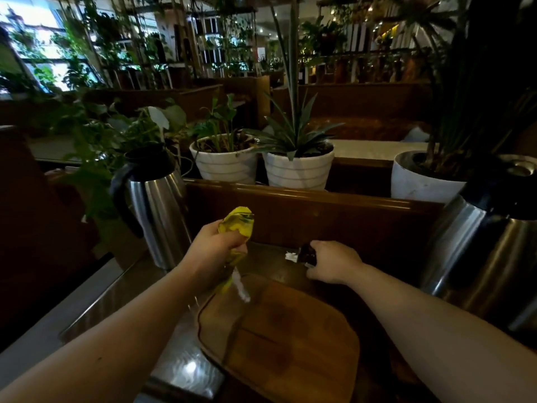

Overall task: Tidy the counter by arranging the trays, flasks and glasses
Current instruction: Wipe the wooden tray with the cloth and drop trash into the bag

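Head view: the left hand (pixel 213 245) is raised above the counter (pixel 122 289), its grip closed round a crumpled yellow wrapper (pixel 236 223) with a pale strip trailing down from the fist; it looks held clear of the surface so the litter stays gathered while the other hand works. The right hand (pixel 334 261) reaches forward and low, fingers curled onto a small dark packet (pixel 308 253) that lies on the counter with a white scrap (pixel 290 255) just beside it; whether the grip has fully closed on the packet I cannot tell. Judging by this, the loose rubbish is being cleared first, before the task's things are arranged. The wooden tray (pixel 290 338) lies flat on the counter below both forearms, nearest the person, bare on top. One steel flask (pixel 154 210) stands upright at the left end of the counter, another flask (pixel 488 242) at the right edge, well apart, leaving the middle open. No glasses show. Potted plants (pixel 296 167) sit on the ledge behind the counter's wooden back rail
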